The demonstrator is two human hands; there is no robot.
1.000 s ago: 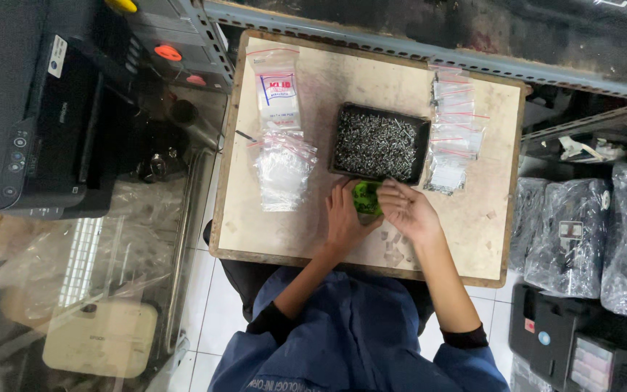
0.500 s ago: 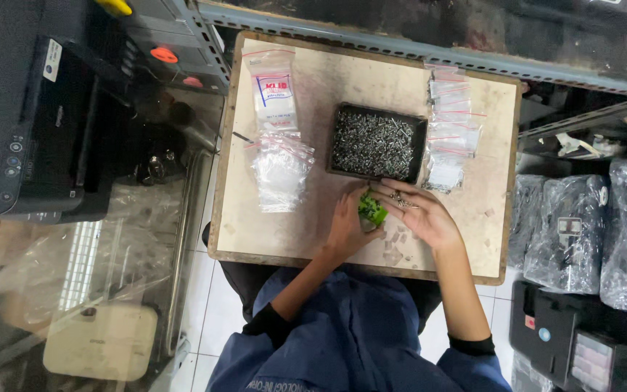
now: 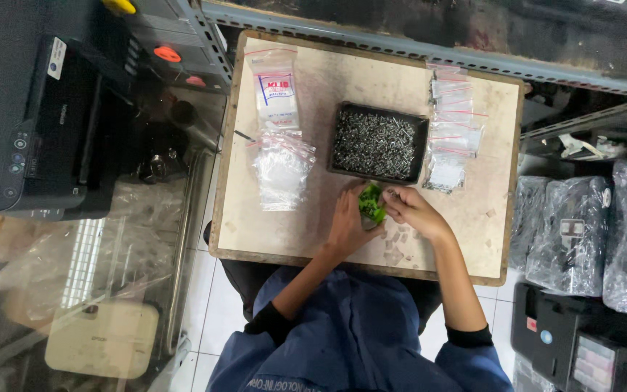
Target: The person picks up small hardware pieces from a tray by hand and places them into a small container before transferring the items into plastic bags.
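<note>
My left hand (image 3: 345, 223) grips a small green plastic piece (image 3: 371, 204) just below the black tray (image 3: 339, 139), which is full of small silver screws. My right hand (image 3: 413, 212) is beside the piece, with its fingertips pinched together against the piece's right edge. Anything between those fingertips is too small to see. A few loose screws (image 3: 396, 245) lie on the wooden tabletop (image 3: 466, 239) under my hands.
Clear zip bags (image 3: 282, 165) and a printed bag (image 3: 275, 88) lie left of the tray, and more small bags (image 3: 453, 123) lie to its right. A black printer (image 3: 34, 116) stands at the left. Plastic-wrapped bundles (image 3: 589, 232) stand at the right and a metal shelf rail (image 3: 400, 43) runs behind.
My right hand's fingers have drawn in from a looser spread to a pinch at the green piece. The piece and my left hand have barely shifted.
</note>
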